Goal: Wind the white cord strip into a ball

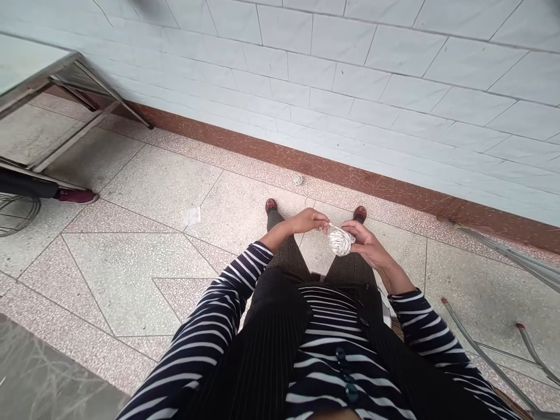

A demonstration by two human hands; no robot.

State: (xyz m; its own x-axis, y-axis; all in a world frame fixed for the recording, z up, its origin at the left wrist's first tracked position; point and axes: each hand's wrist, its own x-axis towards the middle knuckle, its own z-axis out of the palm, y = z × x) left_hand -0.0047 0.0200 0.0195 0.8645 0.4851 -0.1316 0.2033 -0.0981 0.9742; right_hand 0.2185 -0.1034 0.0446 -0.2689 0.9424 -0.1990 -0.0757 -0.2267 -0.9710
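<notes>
A whitish ball of cord [339, 241] is held above my lap, its strands wound in several directions. My right hand [366, 244] grips the ball from its right side, thumb below and fingers above. On the ball's left, my left hand [308, 221] pinches a strand that runs from the ball's top. Whether the strand is yarn, string or twisted paper is too small to tell. A smaller whitish ball [298, 179] lies on the floor near the wall, beyond my feet and between them.
A metal-framed table [72, 58] stands at the left, with another person's shoe [77, 196] and a wire basket [17, 210] below it. A white scrap [191, 216] lies on the floor. Metal tube legs [481, 350] stand at the right. The tiled wall [289, 70] rises ahead.
</notes>
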